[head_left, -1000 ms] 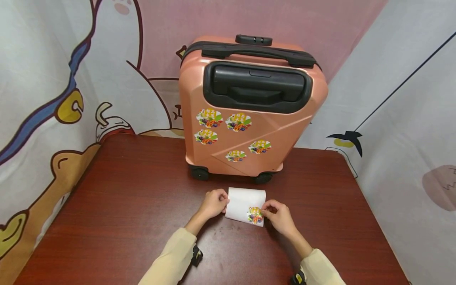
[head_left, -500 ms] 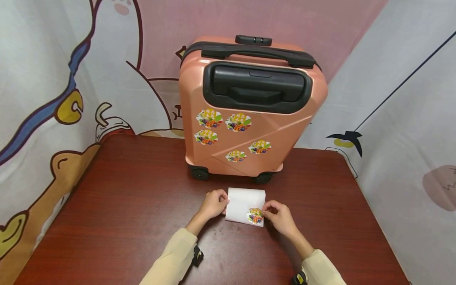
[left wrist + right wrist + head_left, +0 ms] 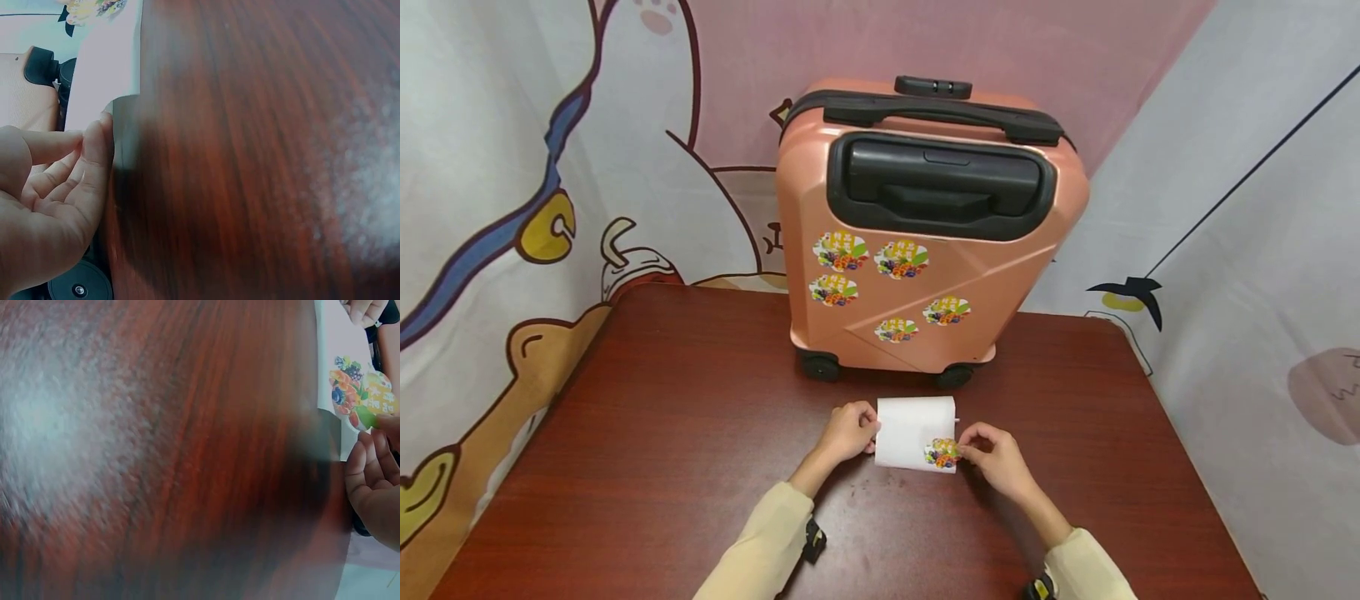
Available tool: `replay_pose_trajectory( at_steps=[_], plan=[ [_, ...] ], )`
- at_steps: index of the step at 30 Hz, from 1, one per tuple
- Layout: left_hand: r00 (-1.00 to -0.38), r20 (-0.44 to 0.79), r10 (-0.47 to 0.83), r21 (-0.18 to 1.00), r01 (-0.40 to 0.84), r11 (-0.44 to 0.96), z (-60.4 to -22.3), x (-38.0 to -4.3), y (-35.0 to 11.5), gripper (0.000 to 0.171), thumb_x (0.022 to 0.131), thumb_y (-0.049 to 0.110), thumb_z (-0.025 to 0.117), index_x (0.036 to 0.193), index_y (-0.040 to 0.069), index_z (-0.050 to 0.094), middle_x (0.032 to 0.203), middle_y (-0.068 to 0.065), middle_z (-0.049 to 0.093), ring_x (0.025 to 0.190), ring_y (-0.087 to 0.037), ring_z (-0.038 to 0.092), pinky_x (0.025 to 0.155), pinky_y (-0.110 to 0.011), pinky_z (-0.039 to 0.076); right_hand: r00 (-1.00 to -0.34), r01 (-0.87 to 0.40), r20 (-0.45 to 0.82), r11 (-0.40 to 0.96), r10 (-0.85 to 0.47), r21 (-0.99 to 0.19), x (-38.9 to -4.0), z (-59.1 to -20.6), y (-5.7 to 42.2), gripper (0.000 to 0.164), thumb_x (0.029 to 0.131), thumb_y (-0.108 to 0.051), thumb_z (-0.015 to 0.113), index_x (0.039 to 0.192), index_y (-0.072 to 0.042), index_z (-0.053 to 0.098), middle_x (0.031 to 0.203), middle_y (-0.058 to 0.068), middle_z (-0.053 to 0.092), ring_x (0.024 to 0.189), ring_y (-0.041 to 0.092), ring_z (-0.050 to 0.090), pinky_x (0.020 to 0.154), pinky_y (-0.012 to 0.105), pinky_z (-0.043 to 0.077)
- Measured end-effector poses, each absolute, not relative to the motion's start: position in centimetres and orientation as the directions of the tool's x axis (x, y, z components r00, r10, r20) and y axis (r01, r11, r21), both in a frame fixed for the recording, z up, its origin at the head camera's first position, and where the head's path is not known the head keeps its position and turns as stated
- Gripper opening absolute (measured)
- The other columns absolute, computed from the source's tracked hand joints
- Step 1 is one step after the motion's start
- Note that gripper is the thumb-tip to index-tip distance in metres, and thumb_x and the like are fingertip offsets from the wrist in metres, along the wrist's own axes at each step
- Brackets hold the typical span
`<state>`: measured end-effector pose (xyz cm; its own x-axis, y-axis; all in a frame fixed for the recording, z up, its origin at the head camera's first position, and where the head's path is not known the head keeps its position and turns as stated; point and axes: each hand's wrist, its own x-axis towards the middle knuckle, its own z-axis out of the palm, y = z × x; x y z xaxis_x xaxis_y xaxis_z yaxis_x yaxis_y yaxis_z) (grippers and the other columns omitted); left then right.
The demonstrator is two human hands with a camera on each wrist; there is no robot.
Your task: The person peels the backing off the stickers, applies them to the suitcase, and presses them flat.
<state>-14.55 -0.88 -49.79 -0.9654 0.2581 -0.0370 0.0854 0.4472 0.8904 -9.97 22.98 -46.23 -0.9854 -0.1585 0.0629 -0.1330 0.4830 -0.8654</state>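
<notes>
A white backing sheet point(image 3: 910, 427) is held just above the table. My left hand point(image 3: 852, 430) pinches its left edge between thumb and fingers, and the left wrist view shows the sheet point(image 3: 106, 69) bending at the fingertips. A round fruit-print sticker point(image 3: 941, 452) is at the sheet's lower right. My right hand point(image 3: 998, 463) pinches the sticker's right edge, which reaches slightly past the sheet. In the right wrist view the thumb covers the green leaf tip of the sticker point(image 3: 353, 394).
An orange suitcase point(image 3: 1000, 292) with black handles stands upright behind the sheet, bearing several similar stickers point(image 3: 901, 260). Its black wheels point(image 3: 955, 376) rest on the brown wooden table point(image 3: 700, 467). Cartoon-printed cloth point(image 3: 1225, 250) hangs around the back and sides.
My right hand has moved slightly right, drawing the sticker's edge a little past the sheet's right side. The sheet has shifted slightly left; the left hand stays on its edge.
</notes>
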Motion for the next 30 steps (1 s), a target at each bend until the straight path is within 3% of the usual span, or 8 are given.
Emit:
replay_pose_trajectory(
  at_steps=[6,12,19,30],
  plan=[
    [-0.962,-0.062,0.264,0.898,0.062,0.437,-50.0,-14.6,-1.0,0.007,0.083,0.000,0.060,0.077,-0.001,0.057,0.058,-0.005,0.057,0.045,-0.013,0.059,0.043,-0.020,0.047,-0.973,-0.169,0.068,0.480,-0.220,-0.861,-10.1,-45.2,23.4,0.011,0.076,0.012,0.062,0.075,0.003,0.057,0.068,0.016,0.058,0.054,0.017,0.052,0.046,0.030,0.046],
    [-0.961,-0.070,0.268,0.903,0.053,0.426,-49.9,-14.5,-1.0,0.006,0.083,0.000,0.060,0.077,-0.002,0.058,0.058,-0.007,0.058,0.045,-0.015,0.059,0.043,-0.021,0.047,-0.961,-0.212,0.097,0.465,-0.260,-0.860,-10.5,-44.3,23.7,0.016,0.075,0.013,0.063,0.074,-0.002,0.056,0.070,0.017,0.058,0.057,0.013,0.051,0.050,0.024,0.044],
    [-0.958,-0.071,0.278,0.903,0.057,0.426,-49.4,-14.5,-1.3,0.010,0.084,0.003,0.061,0.075,-0.001,0.059,0.058,-0.007,0.059,0.043,-0.013,0.057,0.042,-0.021,0.047,-0.950,-0.233,0.096,0.468,-0.297,-0.852,-11.0,-43.3,23.6,0.009,0.076,0.014,0.062,0.078,0.006,0.057,0.072,0.017,0.056,0.060,0.016,0.050,0.053,0.022,0.043],
    [-0.961,0.064,0.269,0.871,0.185,0.455,-47.6,-14.9,-1.5,0.010,0.083,0.008,0.063,0.074,0.004,0.060,0.058,0.000,0.058,0.043,-0.004,0.050,0.039,-0.021,0.043,-0.941,-0.262,0.117,0.469,-0.317,-0.844,-11.8,-42.0,22.9,0.010,0.076,0.013,0.062,0.077,0.005,0.056,0.070,0.014,0.055,0.061,0.013,0.050,0.054,0.022,0.043]
  ],
)
